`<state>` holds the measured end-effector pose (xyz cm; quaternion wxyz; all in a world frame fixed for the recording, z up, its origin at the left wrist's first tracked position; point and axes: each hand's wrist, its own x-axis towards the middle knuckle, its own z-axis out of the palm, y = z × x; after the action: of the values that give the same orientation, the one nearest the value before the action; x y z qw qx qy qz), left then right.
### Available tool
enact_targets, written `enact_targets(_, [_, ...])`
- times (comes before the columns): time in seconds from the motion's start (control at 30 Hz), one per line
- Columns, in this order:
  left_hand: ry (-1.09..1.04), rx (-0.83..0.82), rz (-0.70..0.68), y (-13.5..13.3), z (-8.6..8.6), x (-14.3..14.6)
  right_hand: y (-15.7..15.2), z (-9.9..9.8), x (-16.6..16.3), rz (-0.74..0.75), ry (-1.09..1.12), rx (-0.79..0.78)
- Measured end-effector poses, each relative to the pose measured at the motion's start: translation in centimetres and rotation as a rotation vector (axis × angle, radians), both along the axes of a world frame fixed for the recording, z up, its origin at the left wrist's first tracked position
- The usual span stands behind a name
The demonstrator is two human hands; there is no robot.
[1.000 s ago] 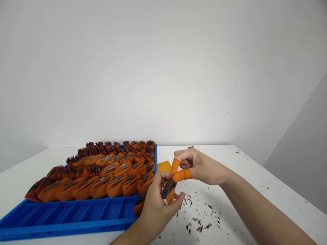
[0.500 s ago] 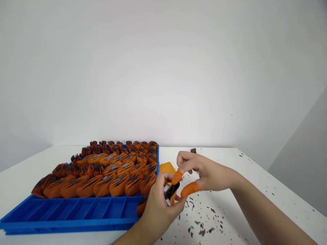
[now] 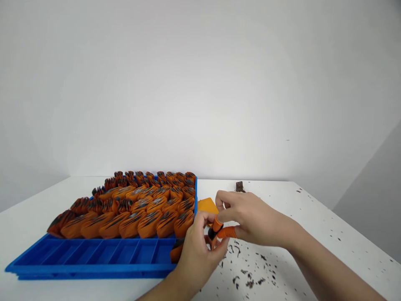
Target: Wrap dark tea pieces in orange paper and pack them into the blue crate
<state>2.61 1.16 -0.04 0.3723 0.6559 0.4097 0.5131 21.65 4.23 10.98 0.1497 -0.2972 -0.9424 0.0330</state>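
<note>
My left hand (image 3: 200, 253) holds a small black-and-orange folded piece (image 3: 211, 233) between its curled fingers and thumb, mostly hidden by both hands. From the right, my right hand (image 3: 253, 217) pinches the upper part of this piece. Its thumb and index finger wear orange finger cots (image 3: 226, 232). Left of my hands is a blue compartment tray (image 3: 94, 269), with rows of orange-and-black folded bundles (image 3: 128, 225) standing in it. One more bundle (image 3: 176, 253) lies in the front row's right end, partly behind my left hand.
A flat yellow-orange piece (image 3: 206, 205) lies behind my hands on the white table (image 3: 313, 238). Farther back sits a small dark brown block (image 3: 239, 186). Dark flakes (image 3: 250, 282) are scattered across the table's right side. A pale wall rises behind.
My right thumb and index finger have closed together onto the folded piece, from being apart around it. The whole view has shifted slightly.
</note>
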Motion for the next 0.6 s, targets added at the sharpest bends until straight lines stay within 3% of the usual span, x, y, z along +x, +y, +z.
enact_targets(0.17, [0.001,-0.008,0.018,-0.1,-0.2,0.3,-0.3,-0.1,-0.2,-0.036,-0.086,0.022])
enact_targets(0.4, [0.007,0.040,0.078,-1.3,0.4,0.6,-0.5,0.5,-0.4,-0.050,-0.009,0.028])
enact_targets(0.6, [-0.198,0.005,0.012,-2.3,-1.6,1.9,-0.6,1.9,1.0,-0.007,0.001,-0.095])
